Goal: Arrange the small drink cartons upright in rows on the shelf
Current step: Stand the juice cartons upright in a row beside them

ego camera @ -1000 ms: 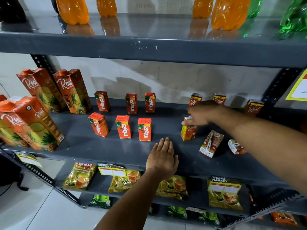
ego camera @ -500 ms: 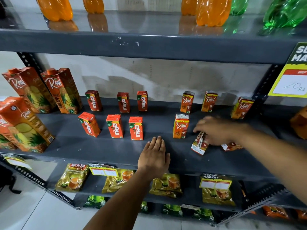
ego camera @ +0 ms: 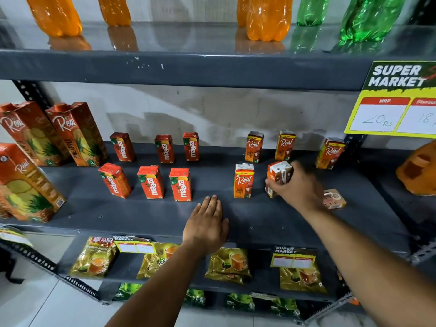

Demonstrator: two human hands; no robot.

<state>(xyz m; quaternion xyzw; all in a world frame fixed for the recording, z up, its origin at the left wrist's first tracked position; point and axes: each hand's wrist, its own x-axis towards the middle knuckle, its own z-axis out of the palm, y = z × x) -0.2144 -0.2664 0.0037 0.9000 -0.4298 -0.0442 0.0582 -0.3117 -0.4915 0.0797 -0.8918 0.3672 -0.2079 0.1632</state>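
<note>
Several small red Maaza cartons (ego camera: 180,184) stand upright in two rows on the grey shelf (ego camera: 271,215). To their right, three small Real cartons (ego camera: 254,147) stand in a back row and one Real carton (ego camera: 244,181) stands in front. My right hand (ego camera: 298,186) is shut on another small Real carton (ego camera: 278,177), nearly upright just right of that front one. One more small carton (ego camera: 333,199) lies flat behind my right wrist. My left hand (ego camera: 206,224) rests flat on the shelf's front edge, fingers together, holding nothing.
Tall Real pineapple cartons (ego camera: 75,135) stand at the shelf's left end. Orange and green bottles (ego camera: 267,17) line the shelf above. A price sign (ego camera: 396,100) hangs at the upper right. Tea packets (ego camera: 227,265) lie on the lower shelf.
My right hand let go of the front Real carton, moved right, took hold of the lying carton and has tipped it up beside the first. My left hand stayed on the shelf.
</note>
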